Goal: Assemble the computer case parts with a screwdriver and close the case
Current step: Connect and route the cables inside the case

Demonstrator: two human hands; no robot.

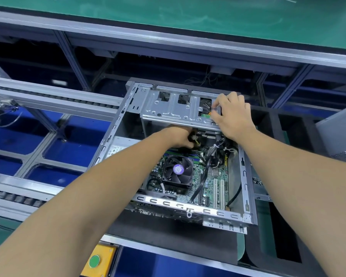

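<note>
An open computer case point(246, 176) lies on its side on a black foam pad, its motherboard and a black CPU fan point(177, 170) showing. A silver drive cage point(168, 108) spans the far end of the case. My right hand point(231, 114) grips the cage's right end, fingers curled over its edge. Under the cage, my left hand point(180, 136) reaches in and holds a bundle of black and yellow cables point(196, 139); its fingers are partly hidden. No screwdriver is in view.
A grey side panel point(340, 132) leans at the right edge. Black foam point(268, 242) surrounds the case. Conveyor rails with rollers point(48, 100) run on the left. A yellow box with a green button point(94, 261) sits at the near edge. A green mat point(188, 15) lies beyond.
</note>
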